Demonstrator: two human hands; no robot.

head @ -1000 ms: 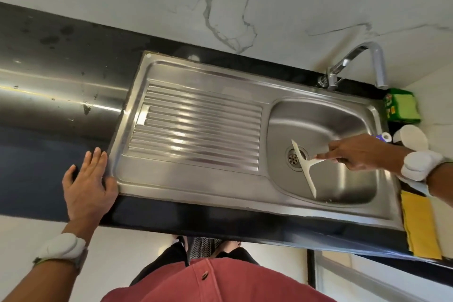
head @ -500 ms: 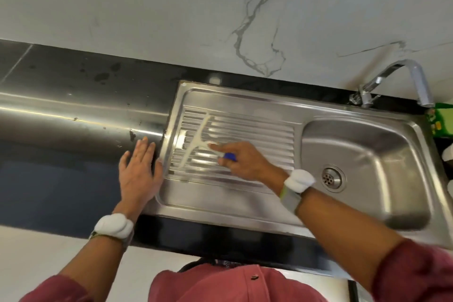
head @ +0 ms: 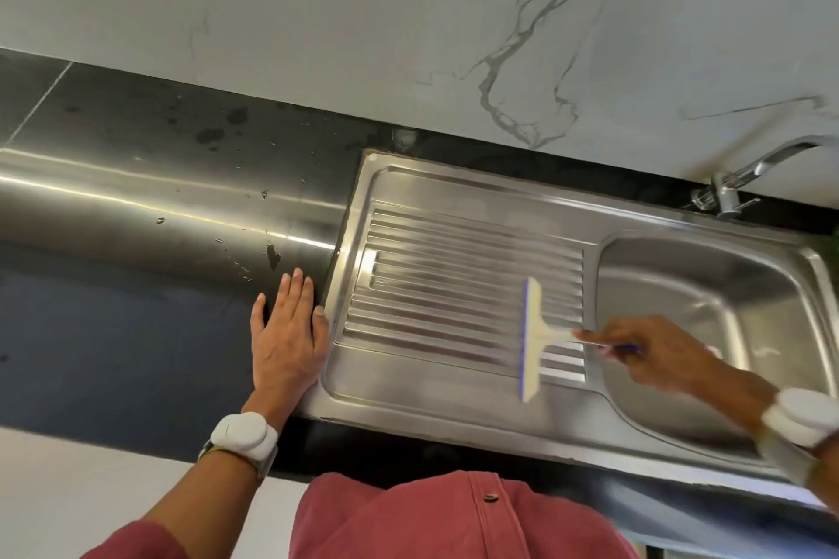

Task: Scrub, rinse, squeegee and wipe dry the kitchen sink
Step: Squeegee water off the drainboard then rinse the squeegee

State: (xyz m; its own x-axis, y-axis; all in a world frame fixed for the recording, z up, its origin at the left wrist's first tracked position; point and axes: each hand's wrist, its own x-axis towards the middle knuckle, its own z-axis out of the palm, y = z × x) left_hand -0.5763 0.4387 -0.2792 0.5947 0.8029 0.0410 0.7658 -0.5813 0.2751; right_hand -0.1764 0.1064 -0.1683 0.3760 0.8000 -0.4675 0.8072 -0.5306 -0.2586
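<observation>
A: Stainless steel is being presented across the whole sink (head: 454, 418), which is set into a dark countertop (head: 136, 331). How is the left hand being positioned?

B: The left hand (head: 288, 340) is being laid flat on the countertop, palm down, fingers straight and close together. Nothing is being gripped by it. Its thumb side is being held against the left rim of the sink. A white wrist device (head: 245, 438) is being worn just behind it.

A: And the right hand?

B: The right hand (head: 658, 354) is being held over the boundary between the ribbed drainboard (head: 454, 286) and the basin (head: 708, 331). Its fingers are being curled around the handle of a white squeegee (head: 533, 338), with the forefinger being extended along the handle. A blue handle end is being shown past the fingers.

A: Where is the squeegee being placed?

B: Its blade is being held to the left of the right hand, on the right-hand part of the drainboard, running roughly front to back across the ribs. Contact with the steel cannot be confirmed, as that area is being blurred.

A: What is being located beyond the right hand?

B: A chrome tap (head: 744, 182) is being shown at the far right corner, against a white marble-patterned wall (head: 363, 14). A second white wrist device (head: 799, 418) is being worn on the right wrist. A red shirt (head: 431, 522) is being shown nearest the camera, between the two arms.
</observation>
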